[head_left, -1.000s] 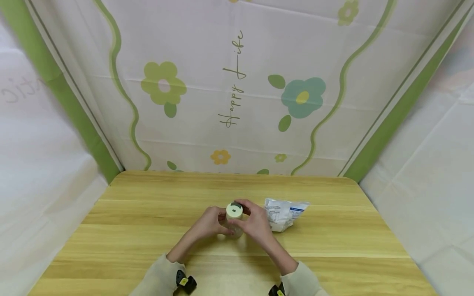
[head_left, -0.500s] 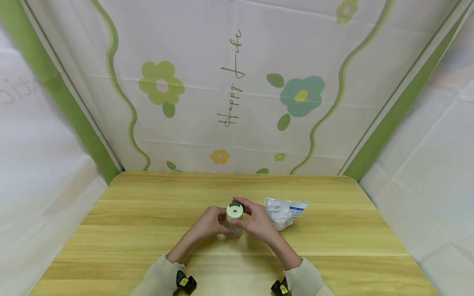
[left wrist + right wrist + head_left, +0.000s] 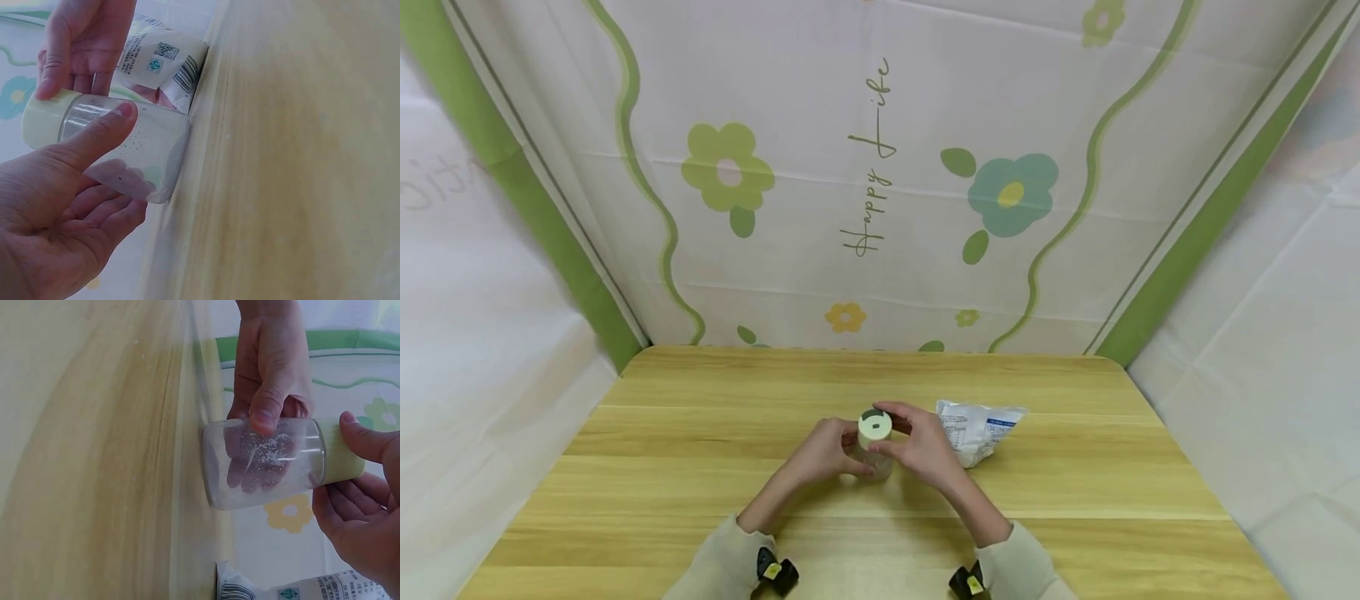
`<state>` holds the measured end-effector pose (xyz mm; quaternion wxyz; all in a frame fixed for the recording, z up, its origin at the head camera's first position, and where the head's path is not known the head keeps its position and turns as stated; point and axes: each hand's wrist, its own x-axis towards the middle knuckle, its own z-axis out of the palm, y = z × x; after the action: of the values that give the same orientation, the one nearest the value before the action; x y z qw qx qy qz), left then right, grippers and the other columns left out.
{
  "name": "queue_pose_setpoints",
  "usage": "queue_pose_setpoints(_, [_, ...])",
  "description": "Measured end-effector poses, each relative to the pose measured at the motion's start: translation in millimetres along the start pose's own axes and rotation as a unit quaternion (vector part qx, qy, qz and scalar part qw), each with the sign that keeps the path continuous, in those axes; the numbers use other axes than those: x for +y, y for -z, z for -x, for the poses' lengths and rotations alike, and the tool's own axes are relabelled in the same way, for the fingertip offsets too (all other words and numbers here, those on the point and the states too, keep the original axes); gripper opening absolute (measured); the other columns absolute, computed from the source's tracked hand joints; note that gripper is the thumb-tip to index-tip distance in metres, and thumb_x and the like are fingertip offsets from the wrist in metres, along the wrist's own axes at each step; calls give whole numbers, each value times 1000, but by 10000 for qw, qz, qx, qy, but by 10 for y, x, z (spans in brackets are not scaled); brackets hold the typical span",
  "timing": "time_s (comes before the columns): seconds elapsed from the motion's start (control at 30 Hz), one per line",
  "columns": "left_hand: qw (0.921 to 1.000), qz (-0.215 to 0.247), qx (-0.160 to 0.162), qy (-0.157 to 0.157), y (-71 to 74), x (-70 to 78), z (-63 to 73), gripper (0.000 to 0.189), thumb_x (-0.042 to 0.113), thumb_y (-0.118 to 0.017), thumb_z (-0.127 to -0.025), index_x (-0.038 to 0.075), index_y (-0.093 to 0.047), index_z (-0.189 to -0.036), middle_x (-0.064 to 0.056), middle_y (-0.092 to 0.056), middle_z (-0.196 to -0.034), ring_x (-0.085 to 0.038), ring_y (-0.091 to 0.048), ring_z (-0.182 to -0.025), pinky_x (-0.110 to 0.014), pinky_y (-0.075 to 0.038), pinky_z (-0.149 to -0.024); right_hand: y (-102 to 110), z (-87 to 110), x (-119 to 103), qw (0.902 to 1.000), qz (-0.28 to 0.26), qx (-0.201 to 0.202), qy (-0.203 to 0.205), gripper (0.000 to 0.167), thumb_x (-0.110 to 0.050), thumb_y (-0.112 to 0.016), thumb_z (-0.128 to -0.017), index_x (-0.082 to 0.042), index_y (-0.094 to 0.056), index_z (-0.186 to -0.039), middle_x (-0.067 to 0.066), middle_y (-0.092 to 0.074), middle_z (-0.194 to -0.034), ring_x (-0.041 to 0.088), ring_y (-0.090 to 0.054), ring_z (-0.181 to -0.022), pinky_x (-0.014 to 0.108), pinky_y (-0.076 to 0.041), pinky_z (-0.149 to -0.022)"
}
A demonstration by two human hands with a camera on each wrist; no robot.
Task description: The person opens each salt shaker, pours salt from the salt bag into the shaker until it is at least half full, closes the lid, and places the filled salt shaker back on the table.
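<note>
A clear seasoning jar point(image 3: 165, 134) with a pale yellow-green lid point(image 3: 874, 428) stands upright on the wooden table. White grains cling inside its wall, seen in the right wrist view. My left hand point(image 3: 823, 452) grips the jar's body, thumb on the near side and fingers around the back. On the lid, my right hand point(image 3: 922, 450) has its thumb at the near side and fingers at the far side. A dark patch and a small dark square mark the lid's top. To the right of the jar is a crumpled white packet point(image 3: 976, 433) with printed text and a barcode.
The pale wooden table point(image 3: 715, 392) has rounded far corners. Behind it hangs a white cloth point(image 3: 805, 250) with printed flowers, and more cloth closes in both sides. Small white specks lie on the table in the right wrist view.
The lid has turned slightly counter-clockwise under my right hand, its dark patch shifting from right to left. My left hand keeps its grip; the packet stays in place.
</note>
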<state>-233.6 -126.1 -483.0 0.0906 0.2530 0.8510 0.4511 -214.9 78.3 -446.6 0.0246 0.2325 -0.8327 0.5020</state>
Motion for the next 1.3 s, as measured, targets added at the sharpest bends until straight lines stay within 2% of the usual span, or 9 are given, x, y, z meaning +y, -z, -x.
queue_pose_setpoints(0.27, [10000, 5, -18, 67, 13, 27, 1, 36, 21, -89, -73, 13, -73, -105, 5, -72, -94, -6, -53, -77, -19, -44, -68, 45, -10, 25, 9993, -145, -329, -41, 62, -17, -82, -82, -3, -57, -137, 12, -65, -134, 30, -65, -118, 37, -54, -97])
queue_pose_setpoints(0.4, [10000, -19, -4, 65, 6, 32, 1, 37, 22, -89, -73, 14, -73, -105, 5, -74, -99, -5, -55, -80, -20, -46, -72, 41, -6, 31, 9997, -34, -262, 2, 64, -19, -84, -80, -4, -58, -137, 11, -66, -131, 29, -65, -119, 38, -54, -98])
queue_pose_setpoints(0.57, [9999, -91, -8, 83, -3, 32, -4, 37, 22, -90, -73, 15, -73, -105, 7, -72, -95, -5, -49, -75, -20, -41, -67, 33, -1, 32, 10000, -20, -81, 10, 55, -20, -85, -79, -7, -63, -128, 8, -71, -122, 25, -68, -113, 37, -55, -95])
queue_pose_setpoints(0.67, [9999, -62, -24, 87, -4, 32, -4, 38, 23, -90, -73, 15, -73, -107, 6, -73, -99, -5, -51, -78, -20, -43, -70, 36, 4, 23, 9999, -77, -90, 36, 52, -21, -83, -81, -7, -64, -127, 8, -71, -122, 25, -69, -112, 37, -56, -94])
queue_pose_setpoints(0.8, [10000, -5, -18, 86, 0, 30, 1, 39, 22, -90, -73, 13, -73, -108, 4, -75, -104, -6, -55, -83, -20, -46, -75, 48, 6, 11, 9995, -91, -280, 113, 50, -19, -79, -85, -7, -63, -130, 8, -69, -125, 27, -67, -115, 41, -55, -96])
queue_pose_setpoints(0.93, [10000, -4, -16, 93, 0, 36, 0, 39, 21, -90, -73, 12, -73, -107, 4, -75, -102, -7, -55, -82, -20, -46, -73, 73, 14, 13, 9984, 6, -537, 167, 51, -17, -74, -90, -5, -58, -137, 10, -65, -133, 30, -64, -121, 43, -53, -99])
queue_pose_setpoints(1.13, [9999, 10, 6, 104, 2, 36, 1, 40, 21, -90, -73, 12, -73, -109, 1, -75, -108, -6, -60, -91, -22, -51, -82, 86, 19, 12, 9976, 35, -679, 123, 56, -19, -73, -91, -9, -53, -143, 11, -60, -140, 31, -61, -125, 44, -51, -102])
queue_pose_setpoints(1.23, [9999, -19, 29, 101, -1, 30, -2, 38, 21, -90, -73, 13, -73, -107, 5, -74, -103, -4, -57, -85, -20, -48, -77, 68, 18, 19, 9984, -39, -566, 32, 62, -24, -77, -88, -8, -53, -142, 11, -61, -139, 31, -61, -125, 43, -51, -102])
queue_pose_setpoints(1.3, [9999, -64, 35, 105, -4, 24, -3, 36, 22, -90, -73, 14, -73, -104, 8, -70, -92, -4, -51, -77, -19, -43, -69, 47, 19, 20, 9991, -67, -407, -17, 64, -26, -81, -84, -8, -55, -139, 10, -64, -134, 29, -63, -122, 40, -52, -101])
